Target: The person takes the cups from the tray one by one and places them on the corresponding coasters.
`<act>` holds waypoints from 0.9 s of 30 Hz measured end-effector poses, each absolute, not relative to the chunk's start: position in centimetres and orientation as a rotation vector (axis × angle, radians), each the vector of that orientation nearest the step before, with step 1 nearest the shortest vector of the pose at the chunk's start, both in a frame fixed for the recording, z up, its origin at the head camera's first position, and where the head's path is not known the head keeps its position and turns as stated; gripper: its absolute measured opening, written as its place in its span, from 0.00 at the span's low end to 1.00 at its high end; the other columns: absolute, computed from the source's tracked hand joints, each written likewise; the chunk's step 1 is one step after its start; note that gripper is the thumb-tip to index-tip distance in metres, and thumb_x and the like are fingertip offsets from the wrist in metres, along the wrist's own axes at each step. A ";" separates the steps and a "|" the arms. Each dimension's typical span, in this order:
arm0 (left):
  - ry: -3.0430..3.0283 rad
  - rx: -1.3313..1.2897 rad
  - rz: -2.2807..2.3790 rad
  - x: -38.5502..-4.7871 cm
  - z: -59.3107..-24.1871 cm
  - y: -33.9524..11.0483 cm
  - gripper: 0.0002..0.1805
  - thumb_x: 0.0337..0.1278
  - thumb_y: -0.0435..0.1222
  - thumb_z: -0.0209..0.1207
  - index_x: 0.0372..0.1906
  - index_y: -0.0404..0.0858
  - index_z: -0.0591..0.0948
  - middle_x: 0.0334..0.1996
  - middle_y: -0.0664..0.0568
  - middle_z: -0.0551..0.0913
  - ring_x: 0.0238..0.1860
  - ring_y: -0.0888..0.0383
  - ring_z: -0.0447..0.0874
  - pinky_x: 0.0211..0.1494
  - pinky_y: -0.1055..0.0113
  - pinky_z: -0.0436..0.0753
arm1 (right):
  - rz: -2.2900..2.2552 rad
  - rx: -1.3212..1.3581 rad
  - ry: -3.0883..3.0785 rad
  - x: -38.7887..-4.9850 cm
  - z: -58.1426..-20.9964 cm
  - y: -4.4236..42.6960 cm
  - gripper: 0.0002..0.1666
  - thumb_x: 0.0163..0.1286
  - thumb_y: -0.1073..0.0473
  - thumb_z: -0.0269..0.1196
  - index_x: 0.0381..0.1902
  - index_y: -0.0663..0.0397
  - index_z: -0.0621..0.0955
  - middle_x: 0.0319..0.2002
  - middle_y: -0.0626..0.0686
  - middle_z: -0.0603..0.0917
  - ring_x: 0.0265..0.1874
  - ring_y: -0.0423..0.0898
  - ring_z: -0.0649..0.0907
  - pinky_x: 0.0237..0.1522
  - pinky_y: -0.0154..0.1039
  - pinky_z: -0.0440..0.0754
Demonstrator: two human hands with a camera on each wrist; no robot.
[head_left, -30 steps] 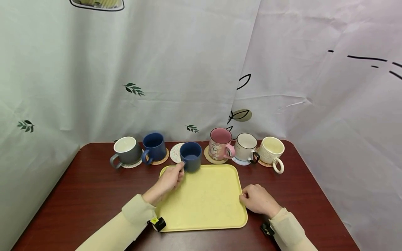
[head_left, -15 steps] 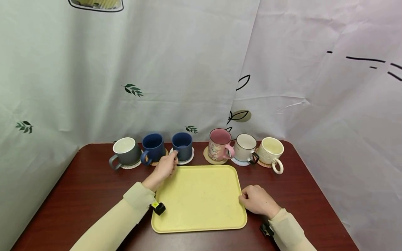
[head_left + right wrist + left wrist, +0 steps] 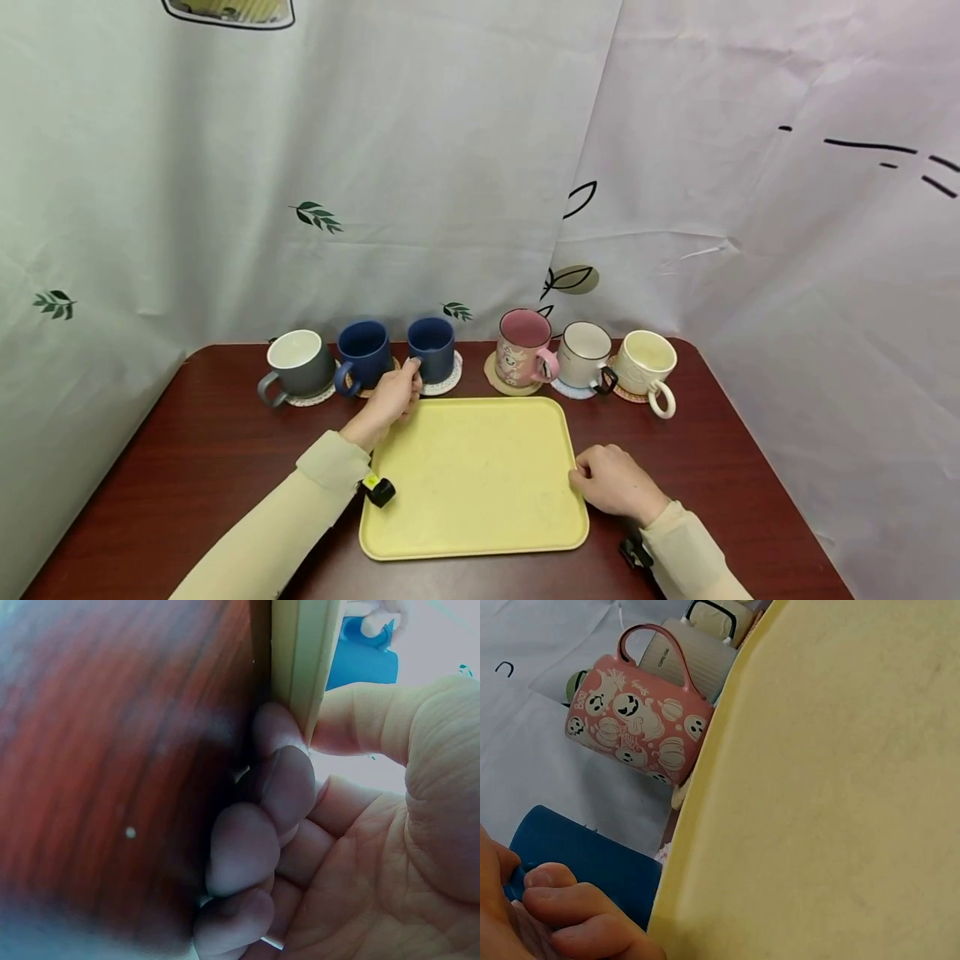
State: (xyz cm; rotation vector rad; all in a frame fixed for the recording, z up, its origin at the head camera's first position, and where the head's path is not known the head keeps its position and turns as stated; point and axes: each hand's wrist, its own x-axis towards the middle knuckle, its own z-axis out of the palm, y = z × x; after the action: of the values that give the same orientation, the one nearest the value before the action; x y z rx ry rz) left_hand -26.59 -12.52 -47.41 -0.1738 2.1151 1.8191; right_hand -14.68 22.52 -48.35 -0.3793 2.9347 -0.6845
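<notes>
A dark blue mug (image 3: 432,348) stands upright on a white patterned coaster (image 3: 450,382) behind the tray. My left hand (image 3: 391,400) pinches its handle between thumb and curled fingers; in the left wrist view the fingers cover most of the handle on the blue mug (image 3: 592,855). At the right side of the yellow tray (image 3: 480,479), my right hand (image 3: 615,483) grips the rim. The right wrist view has the thumb on one side of the tray edge (image 3: 304,667) and fingers (image 3: 279,784) curled beneath it.
Left of the held mug are a grey mug (image 3: 302,367) and another blue mug (image 3: 365,354). To its right stand a pink mug (image 3: 522,350), a white mug (image 3: 583,357) and a cream mug (image 3: 643,362), all on coasters. A pale cloth (image 3: 420,167) hangs behind the table (image 3: 187,467).
My left hand has carried the blue mug from above the tray's back edge leftward and back onto the white coaster. My right hand has stayed at the tray rim.
</notes>
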 end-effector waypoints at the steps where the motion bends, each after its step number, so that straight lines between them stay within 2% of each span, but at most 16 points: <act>1: 2.117 -0.174 1.816 -26.6 -47.4 -12.6 0.31 0.79 0.59 0.40 0.20 0.46 0.64 0.14 0.59 0.58 0.13 0.61 0.49 0.17 0.68 0.53 | -0.684 -0.381 2.935 -14.7 -48.3 22.5 0.26 0.62 0.62 0.62 0.09 0.41 0.65 0.09 0.34 0.58 0.13 0.33 0.60 0.18 0.29 0.56; 8: 2.118 -0.164 1.787 -26.7 -47.3 -12.5 0.31 0.79 0.60 0.39 0.19 0.46 0.64 0.14 0.59 0.58 0.13 0.61 0.49 0.17 0.68 0.52 | -0.675 -0.390 2.944 -14.6 -48.2 22.6 0.26 0.62 0.62 0.62 0.08 0.41 0.65 0.09 0.34 0.58 0.13 0.33 0.60 0.18 0.29 0.56; 13: 2.166 -0.113 1.729 -26.7 -47.1 -12.7 0.32 0.79 0.61 0.38 0.23 0.43 0.67 0.14 0.59 0.58 0.13 0.61 0.50 0.18 0.68 0.53 | -0.674 -0.391 2.950 -14.7 -48.1 22.6 0.26 0.62 0.62 0.62 0.08 0.41 0.65 0.09 0.34 0.58 0.13 0.33 0.59 0.18 0.29 0.56; 16: 2.230 -0.092 1.678 -26.4 -47.0 -12.8 0.34 0.79 0.62 0.37 0.30 0.37 0.73 0.14 0.57 0.62 0.14 0.59 0.53 0.20 0.67 0.57 | -0.666 -0.387 2.946 -14.6 -48.1 22.7 0.26 0.62 0.62 0.62 0.08 0.41 0.65 0.09 0.34 0.58 0.13 0.33 0.60 0.18 0.29 0.56; 19: 2.329 -0.056 1.621 -26.0 -47.0 -12.9 0.32 0.81 0.59 0.37 0.41 0.34 0.76 0.16 0.56 0.66 0.16 0.58 0.58 0.24 0.65 0.62 | -0.661 -0.387 2.937 -14.6 -48.0 22.7 0.26 0.62 0.62 0.62 0.08 0.41 0.65 0.09 0.34 0.58 0.12 0.33 0.60 0.18 0.29 0.56; 24: 2.447 -0.004 1.574 -25.0 -46.5 -13.1 0.23 0.81 0.53 0.43 0.54 0.36 0.73 0.21 0.51 0.75 0.21 0.55 0.68 0.28 0.64 0.66 | -0.681 -0.391 2.948 -15.0 -47.7 22.7 0.26 0.62 0.63 0.62 0.08 0.42 0.66 0.09 0.35 0.58 0.12 0.33 0.59 0.18 0.29 0.56; 27: 2.496 0.035 1.527 -24.0 -46.4 -13.7 0.24 0.81 0.50 0.46 0.63 0.36 0.70 0.23 0.49 0.80 0.25 0.54 0.75 0.29 0.64 0.68 | -0.679 -0.382 2.943 -15.0 -47.6 22.7 0.26 0.63 0.62 0.62 0.08 0.42 0.66 0.09 0.35 0.58 0.12 0.33 0.60 0.18 0.29 0.56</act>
State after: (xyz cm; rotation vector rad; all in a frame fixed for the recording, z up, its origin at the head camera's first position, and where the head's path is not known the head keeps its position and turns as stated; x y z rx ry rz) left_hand -24.03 -13.72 -46.37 0.0350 2.4958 1.5269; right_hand -14.96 22.71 -47.60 -0.3819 2.9431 -0.6794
